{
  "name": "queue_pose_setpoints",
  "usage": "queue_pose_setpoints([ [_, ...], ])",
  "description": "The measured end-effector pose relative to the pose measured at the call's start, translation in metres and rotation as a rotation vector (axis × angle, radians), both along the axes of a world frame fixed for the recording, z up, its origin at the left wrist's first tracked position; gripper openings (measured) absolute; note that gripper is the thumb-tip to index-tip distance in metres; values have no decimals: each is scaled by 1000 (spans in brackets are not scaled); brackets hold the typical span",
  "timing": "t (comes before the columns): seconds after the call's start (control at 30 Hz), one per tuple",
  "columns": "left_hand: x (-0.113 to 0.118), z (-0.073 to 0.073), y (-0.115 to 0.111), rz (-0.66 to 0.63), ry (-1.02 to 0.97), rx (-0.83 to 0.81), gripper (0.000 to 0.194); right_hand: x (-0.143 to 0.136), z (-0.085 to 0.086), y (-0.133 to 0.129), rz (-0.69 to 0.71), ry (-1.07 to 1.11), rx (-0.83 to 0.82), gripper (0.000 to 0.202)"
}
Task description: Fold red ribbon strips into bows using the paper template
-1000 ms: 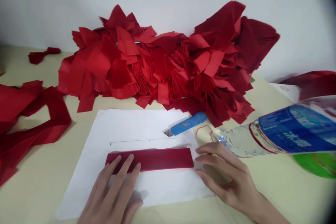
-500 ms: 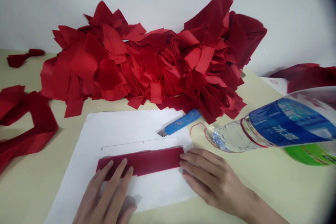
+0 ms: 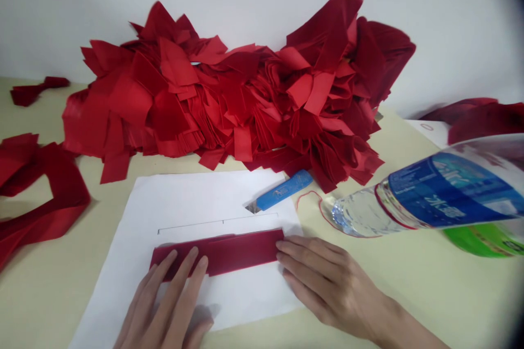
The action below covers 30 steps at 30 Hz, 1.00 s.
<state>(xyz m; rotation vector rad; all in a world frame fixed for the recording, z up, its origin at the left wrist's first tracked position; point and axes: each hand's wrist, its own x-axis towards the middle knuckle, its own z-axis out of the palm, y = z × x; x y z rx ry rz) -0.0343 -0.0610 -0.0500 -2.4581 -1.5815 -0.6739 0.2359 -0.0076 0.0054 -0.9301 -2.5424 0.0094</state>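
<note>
A dark red ribbon strip point(image 3: 243, 252) lies slightly slanted on a sheet of white paper point(image 3: 172, 199). A step in its lower edge near the middle suggests overlapping layers. My left hand point(image 3: 166, 302) rests flat on the strip's left part, fingers spread. At the strip's right end, my right hand point(image 3: 327, 275) has its fingers close together, gripping the tip. Just above the strip, a thin line with short end marks and a middle mark is drawn on the paper. A blue utility knife point(image 3: 282, 192), blade out, lies at the paper's upper right.
Behind the paper stands a large heap of red ribbon pieces point(image 3: 233, 103) against the wall. Looped red ribbon point(image 3: 67, 191) lies on the left. On the right are a water bottle point(image 3: 446, 191) lying on its side, a green item point(image 3: 475, 241) and red thread point(image 3: 309, 194).
My right hand has moved slightly left, and the right part of the ribbon strip has slid left with it. My left hand is nearly still.
</note>
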Motion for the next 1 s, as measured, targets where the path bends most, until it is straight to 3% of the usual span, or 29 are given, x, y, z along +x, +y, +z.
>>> queue_pose_setpoints([
  [0.23,-14,1,8,-152,250,69,55,1,2,1,-15,28,5,19],
  [0.4,-14,3,8,-145,263,71,56,-10,11,5,-11,82,-69,15],
  [0.7,-14,4,4,-131,271,38,57,-59,16,34,115,5,-252,19],
  [0.87,-14,5,5,-123,293,42,57,-66,17,40,98,-2,-413,12],
  [1.0,-12,6,6,-124,292,46,58,-66,17,40,107,17,-420,12],
])
